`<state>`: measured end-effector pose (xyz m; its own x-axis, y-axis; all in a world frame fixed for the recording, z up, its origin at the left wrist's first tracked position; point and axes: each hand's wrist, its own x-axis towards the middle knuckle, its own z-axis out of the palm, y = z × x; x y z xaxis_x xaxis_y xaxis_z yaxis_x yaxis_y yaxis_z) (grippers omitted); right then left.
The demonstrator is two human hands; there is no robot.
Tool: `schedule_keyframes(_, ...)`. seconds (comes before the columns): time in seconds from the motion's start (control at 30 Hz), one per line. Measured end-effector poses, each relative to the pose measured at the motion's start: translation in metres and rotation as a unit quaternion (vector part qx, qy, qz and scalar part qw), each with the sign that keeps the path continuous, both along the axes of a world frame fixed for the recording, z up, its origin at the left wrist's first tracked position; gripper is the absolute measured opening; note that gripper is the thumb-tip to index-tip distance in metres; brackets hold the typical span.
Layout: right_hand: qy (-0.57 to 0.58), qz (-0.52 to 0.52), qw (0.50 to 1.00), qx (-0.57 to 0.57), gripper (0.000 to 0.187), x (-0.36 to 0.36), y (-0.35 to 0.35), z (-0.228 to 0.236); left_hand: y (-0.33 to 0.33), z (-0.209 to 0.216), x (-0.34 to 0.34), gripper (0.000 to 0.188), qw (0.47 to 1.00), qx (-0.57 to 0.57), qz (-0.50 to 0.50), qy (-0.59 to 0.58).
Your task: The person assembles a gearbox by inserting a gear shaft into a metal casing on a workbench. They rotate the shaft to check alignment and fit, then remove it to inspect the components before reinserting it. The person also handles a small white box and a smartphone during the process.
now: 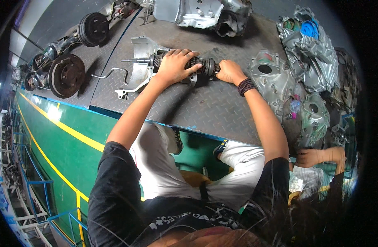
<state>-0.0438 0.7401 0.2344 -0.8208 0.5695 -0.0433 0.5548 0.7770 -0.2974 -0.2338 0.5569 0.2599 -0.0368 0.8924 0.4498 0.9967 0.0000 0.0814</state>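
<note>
A gear shaft [211, 68] with several dark toothed gears lies across a silver cast housing part [140, 74] on the metal-topped bench. Its thin pointed end sticks out to the left. My left hand [176, 66] lies over the gears in the middle, fingers curled over the far side and the thumb along the near side. Around the right end of the shaft, my right hand [230, 71] is closed in a fist; that end is hidden inside it. A dark beaded bracelet [246, 87] circles my right wrist.
Left of the housing lies a bent metal rod [125, 71]; brake drums on an axle [67, 76] stand farther left. A large silver casing [199, 12] sits at the back. More cast housings [271, 78] crowd the right side. Another person's hand [310, 157] shows at lower right.
</note>
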Motion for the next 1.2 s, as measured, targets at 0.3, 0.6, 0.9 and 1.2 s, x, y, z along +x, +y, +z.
schedule_keyframes(0.3,-0.021,0.069,0.996,-0.047,0.041,-0.004,0.021,-0.009,0.001,0.000,-0.001,0.042,1.000,-0.005,0.017,0.024)
schedule_keyframes(0.6,0.002,0.094,0.995,-0.041,0.035,-0.002,0.018,-0.005,-0.001,-0.002,-0.007,0.038,1.000,0.012,0.009,0.025)
schedule_keyframes(0.9,0.090,0.004,0.989,0.121,0.020,0.011,-0.004,-0.020,0.000,-0.003,-0.003,0.035,0.998,0.029,0.030,0.036)
schedule_keyframes(1.2,-0.010,0.085,0.996,-0.006,0.027,0.007,0.023,-0.013,-0.003,-0.002,-0.004,0.037,0.999,0.005,0.035,0.029)
